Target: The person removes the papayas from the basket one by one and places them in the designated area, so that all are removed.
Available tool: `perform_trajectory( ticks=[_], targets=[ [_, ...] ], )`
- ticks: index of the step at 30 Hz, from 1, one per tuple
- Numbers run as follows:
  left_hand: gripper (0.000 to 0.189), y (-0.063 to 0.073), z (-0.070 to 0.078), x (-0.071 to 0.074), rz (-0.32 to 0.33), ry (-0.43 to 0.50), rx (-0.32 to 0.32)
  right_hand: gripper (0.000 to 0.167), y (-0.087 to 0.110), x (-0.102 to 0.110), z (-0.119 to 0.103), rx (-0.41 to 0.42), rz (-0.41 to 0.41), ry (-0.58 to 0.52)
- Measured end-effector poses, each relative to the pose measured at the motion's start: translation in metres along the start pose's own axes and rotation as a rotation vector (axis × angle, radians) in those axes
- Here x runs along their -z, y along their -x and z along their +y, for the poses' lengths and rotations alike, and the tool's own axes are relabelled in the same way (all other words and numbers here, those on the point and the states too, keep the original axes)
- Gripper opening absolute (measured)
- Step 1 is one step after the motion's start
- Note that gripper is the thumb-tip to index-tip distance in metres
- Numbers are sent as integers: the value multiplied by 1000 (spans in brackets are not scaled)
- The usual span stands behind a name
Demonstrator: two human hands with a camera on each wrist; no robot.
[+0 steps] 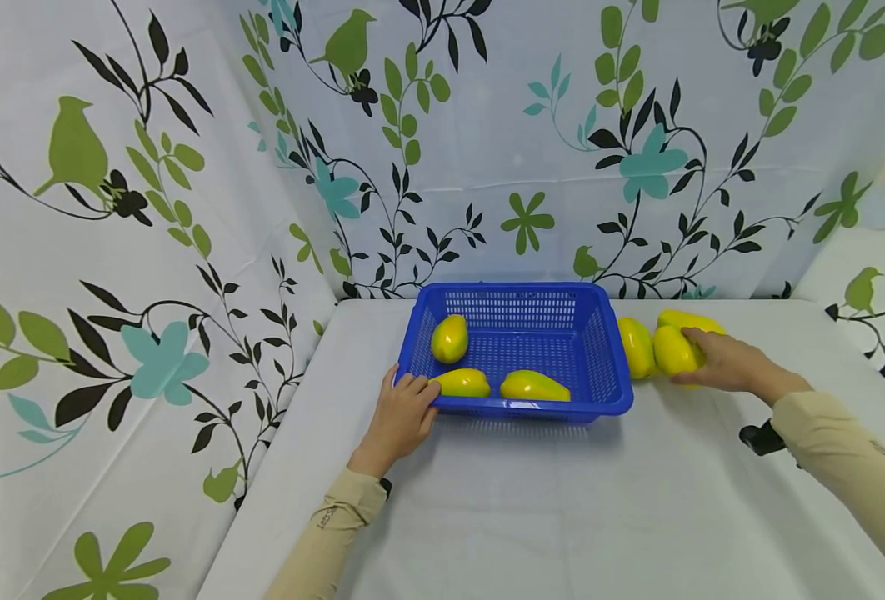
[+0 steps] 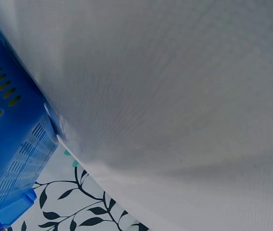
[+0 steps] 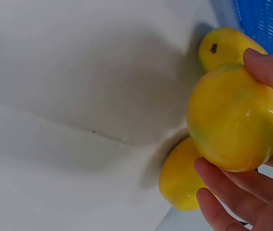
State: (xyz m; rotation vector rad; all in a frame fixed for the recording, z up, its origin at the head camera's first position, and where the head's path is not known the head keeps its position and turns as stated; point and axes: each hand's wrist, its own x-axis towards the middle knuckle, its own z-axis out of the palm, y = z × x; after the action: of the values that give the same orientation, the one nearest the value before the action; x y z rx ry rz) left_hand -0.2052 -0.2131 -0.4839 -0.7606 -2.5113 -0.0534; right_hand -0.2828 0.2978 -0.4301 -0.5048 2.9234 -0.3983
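The L hand (image 1: pixel 405 414) grips the near-left corner of the blue basket (image 1: pixel 537 348), prob. b/c it could slide on the worktop (image 1: pixel 532 517); the R hand (image 1: pixel 733 363) holds a yellow fruit (image 1: pixel 674 349) b/w thumb and fingers, prob. so the smooth, round thing won't slip; that fruit is right of the basket; a 2nd fruit (image 1: pixel 636 348) is b/w it and the basket, a 3rd fruit (image 1: pixel 693 319) just behind; 3 others (image 1: pixel 450 338) lie in the basket
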Motion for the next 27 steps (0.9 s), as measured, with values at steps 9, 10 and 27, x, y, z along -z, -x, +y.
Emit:
perform_trajectory(
  ticks=[9, 10, 27],
  targets=[
    [15, 1, 0, -2, -4, 12, 7, 93, -5, -12, 0, -4, -8, 9],
    [15, 1, 0, -2, -4, 12, 7, 94, -5, -13, 0, -5, -7, 11],
    [16, 2, -2, -3, 35, 17, -7, 92, -11, -25, -2, -12, -6, 31]
  ],
)
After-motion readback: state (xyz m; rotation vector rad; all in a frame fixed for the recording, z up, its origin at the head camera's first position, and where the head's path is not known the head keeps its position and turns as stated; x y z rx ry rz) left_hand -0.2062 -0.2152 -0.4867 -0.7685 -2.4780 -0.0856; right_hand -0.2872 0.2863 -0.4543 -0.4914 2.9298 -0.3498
